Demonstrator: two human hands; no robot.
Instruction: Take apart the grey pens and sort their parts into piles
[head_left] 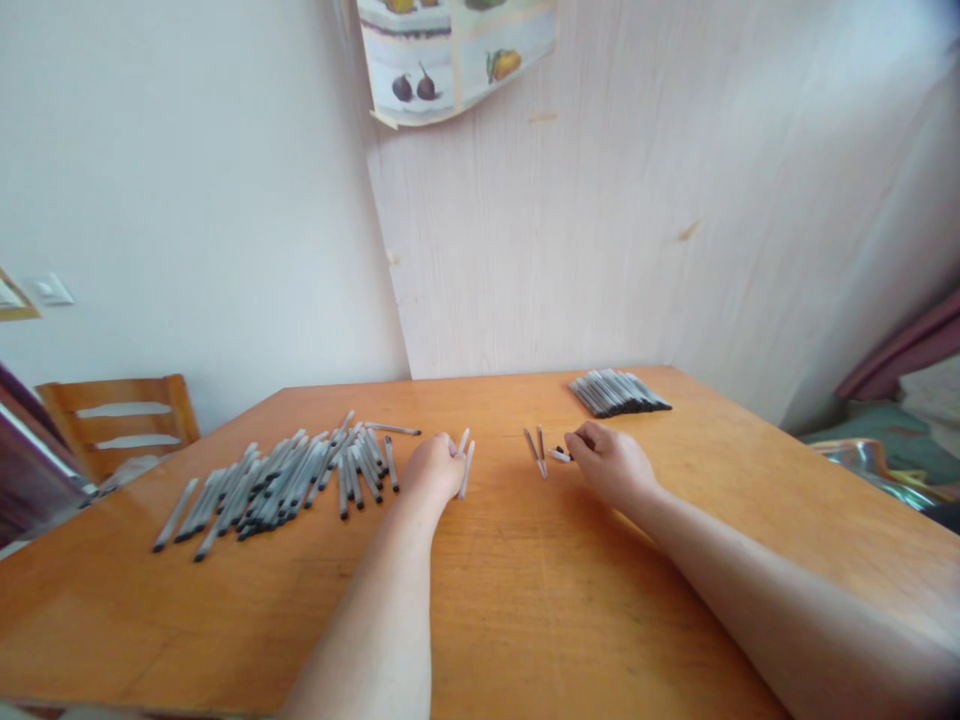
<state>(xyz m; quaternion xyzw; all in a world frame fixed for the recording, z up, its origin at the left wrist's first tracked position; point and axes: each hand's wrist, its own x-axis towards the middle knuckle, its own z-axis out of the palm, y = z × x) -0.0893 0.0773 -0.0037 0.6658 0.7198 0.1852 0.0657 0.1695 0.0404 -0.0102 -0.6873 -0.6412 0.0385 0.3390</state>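
Observation:
My left hand [435,466] is closed in the middle of the table, with whitish pen barrels [468,470] showing at its fingertips. To its left lies a large loose heap of pens [292,478], pale-barrelled with black ends. My right hand [611,460] rests low over the tabletop, its thumb and fingers pinched together. Right at those fingertips are small black and white pen parts [559,454]; whether one is in the pinch is hidden. Between both hands lie a few thin dark sticks [535,453] that look like pen refills.
A neat row of pens [619,392] lies at the back right of the wooden table [510,620]. A wall stands behind the table's far edge, with a fruit poster [457,60] on it. Off the left side is a wooden chair [120,425].

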